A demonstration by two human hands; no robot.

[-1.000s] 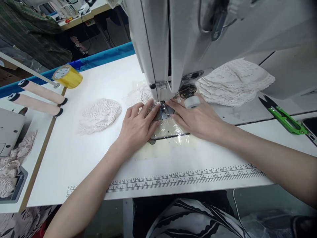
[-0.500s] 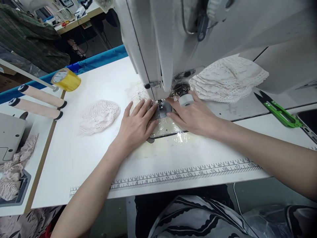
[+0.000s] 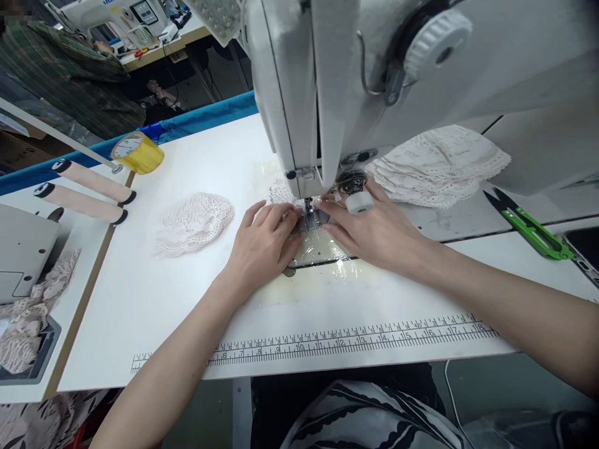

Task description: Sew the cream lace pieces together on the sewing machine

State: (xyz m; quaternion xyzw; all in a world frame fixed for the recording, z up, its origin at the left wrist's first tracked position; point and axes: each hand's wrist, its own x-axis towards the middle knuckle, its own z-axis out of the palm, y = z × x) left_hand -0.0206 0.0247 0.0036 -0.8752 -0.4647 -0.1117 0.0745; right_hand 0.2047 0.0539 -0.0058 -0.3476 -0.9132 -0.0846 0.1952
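Note:
A white sewing machine head (image 3: 299,93) stands over the table, its presser foot (image 3: 309,209) low at the plate. Beneath it lies a pale lace piece (image 3: 279,192), mostly covered by the machine and my fingers. My left hand (image 3: 266,240) is left of the foot, fingers drawn together and curled onto the lace. On the other side, my right hand (image 3: 374,231) has its index finger and thumb close to the foot, at the lace's edge; its other fingers are partly hidden behind a white knob (image 3: 359,201).
A lace stack (image 3: 440,165) lies behind my right hand, with green thread snips (image 3: 536,231) and a phone (image 3: 584,246) farther right. Left are another lace piece (image 3: 194,223), yellow tape (image 3: 138,153) and two thread cones (image 3: 87,202). A printed ruler (image 3: 346,343) runs along the front edge.
My view has shifted, so the scene sits slightly lower and to the right. The left hand's fingers, spread flatter before, are now closer together and more curled. The right hand stays beside the foot.

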